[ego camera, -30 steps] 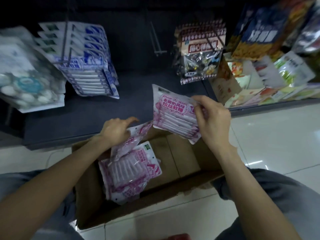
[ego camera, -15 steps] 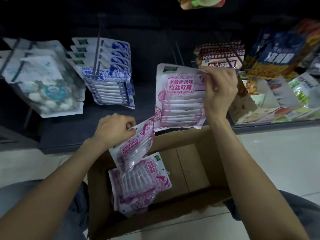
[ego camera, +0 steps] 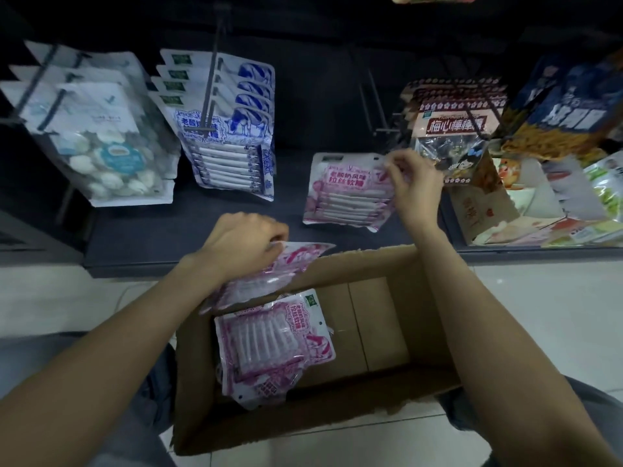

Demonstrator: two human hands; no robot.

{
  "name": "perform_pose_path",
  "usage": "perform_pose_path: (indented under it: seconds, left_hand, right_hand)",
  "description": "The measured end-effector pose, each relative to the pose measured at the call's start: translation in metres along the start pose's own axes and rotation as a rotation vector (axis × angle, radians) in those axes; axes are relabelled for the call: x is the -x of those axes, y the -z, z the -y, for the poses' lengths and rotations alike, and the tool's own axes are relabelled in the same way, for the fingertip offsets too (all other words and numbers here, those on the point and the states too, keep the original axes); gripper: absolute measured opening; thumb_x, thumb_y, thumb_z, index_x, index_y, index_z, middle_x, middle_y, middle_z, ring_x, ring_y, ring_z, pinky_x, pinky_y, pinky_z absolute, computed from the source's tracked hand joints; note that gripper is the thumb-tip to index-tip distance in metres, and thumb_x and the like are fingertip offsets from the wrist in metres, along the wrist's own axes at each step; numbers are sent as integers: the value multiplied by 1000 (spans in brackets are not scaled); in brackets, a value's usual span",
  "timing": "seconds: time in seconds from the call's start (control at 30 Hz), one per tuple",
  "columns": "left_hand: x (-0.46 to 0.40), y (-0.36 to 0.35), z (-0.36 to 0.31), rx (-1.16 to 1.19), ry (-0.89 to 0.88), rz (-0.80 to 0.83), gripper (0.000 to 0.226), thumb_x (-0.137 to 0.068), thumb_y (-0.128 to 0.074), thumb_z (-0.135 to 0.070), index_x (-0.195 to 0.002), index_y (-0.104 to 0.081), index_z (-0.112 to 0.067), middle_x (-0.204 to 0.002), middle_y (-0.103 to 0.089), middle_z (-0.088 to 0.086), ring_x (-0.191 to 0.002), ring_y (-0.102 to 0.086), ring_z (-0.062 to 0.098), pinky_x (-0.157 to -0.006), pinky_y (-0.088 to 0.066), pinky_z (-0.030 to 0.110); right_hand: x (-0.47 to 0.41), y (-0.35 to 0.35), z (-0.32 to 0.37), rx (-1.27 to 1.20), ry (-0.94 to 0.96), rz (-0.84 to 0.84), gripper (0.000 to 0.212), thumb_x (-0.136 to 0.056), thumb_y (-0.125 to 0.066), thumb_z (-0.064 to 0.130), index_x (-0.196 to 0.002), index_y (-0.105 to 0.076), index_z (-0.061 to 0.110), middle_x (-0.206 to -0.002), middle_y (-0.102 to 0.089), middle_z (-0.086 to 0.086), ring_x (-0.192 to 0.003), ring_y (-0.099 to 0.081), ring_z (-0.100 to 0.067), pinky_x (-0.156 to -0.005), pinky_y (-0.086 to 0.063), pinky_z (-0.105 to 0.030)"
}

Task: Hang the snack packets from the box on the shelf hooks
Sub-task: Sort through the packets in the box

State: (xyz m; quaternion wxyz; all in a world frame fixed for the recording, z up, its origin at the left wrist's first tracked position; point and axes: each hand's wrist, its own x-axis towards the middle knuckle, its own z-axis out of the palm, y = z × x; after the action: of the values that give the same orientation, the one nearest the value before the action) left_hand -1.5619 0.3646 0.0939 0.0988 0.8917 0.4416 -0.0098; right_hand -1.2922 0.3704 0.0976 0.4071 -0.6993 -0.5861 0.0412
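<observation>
R hand (ego camera: pixel 413 183) fingers pinch pink packet (ego camera: pixel 347 193) top-right corner.

The right hand (ego camera: pixel 413 185) pinches the top right corner of a pink snack packet (ego camera: pixel 347 193), held up in front of the dark shelf base (ego camera: pixel 168 230) below an empty metal hook (ego camera: pixel 372 99). The left hand (ego camera: pixel 244 246) grips another pink packet (ego camera: pixel 269 281) at the cardboard box (ego camera: pixel 387 332) rim. More pink packets (ego camera: pixel 269 345) lie inside. Blue cow-print packets (ego camera: pixel 229 129) hang on a hook to the left
</observation>
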Motion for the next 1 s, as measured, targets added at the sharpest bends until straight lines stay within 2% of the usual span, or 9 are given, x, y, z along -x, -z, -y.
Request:
perform_pose_path:
  seconds: [0.07, 0.2, 0.33, 0.43, 0.57, 0.73, 0.83, 0.9, 1.0]
  left_hand:
    - [-9, 3, -7, 30, -51, -68, 18, -98, -41, -39, -103, -56, -30, -104, -60, -12, -91, -59, 15, -65, -33, 27]
    - [-26, 7, -14, 105, -105, -179, 21, -99, -40, -38, -106, -57, -27, -104, -61, -9, -91, -59, 16, -63, -34, 26]
    - [-26, -2, -20, 185, -104, -239, 20, -99, -44, -35, -102, -60, -25, -85, -63, -9, -72, -58, 16, -56, -32, 26]
    - [-25, -9, -21, 311, -75, -272, 14, -97, -50, -32, -95, -62, -25, -63, -49, -16, -55, -46, 7, -52, -29, 23]
    - [-28, -11, -25, 414, -87, -298, 14, -96, -53, -31, -97, -66, -26, -76, -56, -21, -62, -49, 1, -50, -28, 15]
    - [-35, -6, -30, 354, -81, -206, 17, -96, -49, -36, -99, -64, -29, -95, -69, -13, -80, -61, 8, -60, -40, 24]
    - [-38, -5, -30, 383, -53, -186, 18, -96, -48, -39, -98, -64, -30, -89, -68, -11, -78, -62, 9, -63, -46, 28]
    - [-40, -5, -28, 448, -14, -179, 16, -95, -50, -39, -95, -64, -30, -77, -64, -13, -67, -57, 2, -57, -39, 26]
    - [-45, -5, -29, 549, 16, -170, 15, -93, -55, -37, -96, -67, -28, -74, -61, -18, -65, -55, -2, -58, -40, 26]
  right_hand:
    - [-14, 1, 0, -5, -53, 49, 15, -93, -58, 16, -99, -70, 10, -84, -68, -3, -75, -57, -15, -67, -44, -25]
    - [-39, 2, 3, 1, -93, 101, 15, -94, -56, 17, -95, -68, 8, -62, -50, 14, -56, -44, -4, -55, -32, -21]
    - [-51, 3, 6, 88, -55, 125, 20, -92, -57, 17, -106, -69, 10, -79, -62, 4, -74, -55, -11, -66, -39, -22]
    - [-51, 3, 6, 172, 4, 110, 21, -90, -55, 17, -104, -70, 14, -90, -71, -6, -86, -63, -25, -78, -48, -32]
    - [-55, 3, 5, 163, -13, 142, 21, -89, -56, 19, -104, -70, 15, -94, -71, -8, -90, -63, -24, -78, -45, -28]
    - [-61, -9, 2, 103, -83, 119, 18, -88, -61, 19, -103, -70, 16, -100, -70, -4, -92, -63, -18, -77, -45, -25]
    - [-74, -20, -1, 112, -91, 85, 19, -87, -62, 9, -103, -70, 12, -106, -68, -5, -94, -62, -18, -73, -40, -19]
    - [-86, -24, -4, 103, -105, 127, 22, -86, -59, 3, -104, -69, 10, -106, -68, -6, -91, -60, -14, -73, -41, -16]
    - [-86, -17, -8, 38, -82, 144, 31, -84, -56, -3, -111, -64, 9, -115, -63, -8, -103, -57, -15, -92, -46, -23]
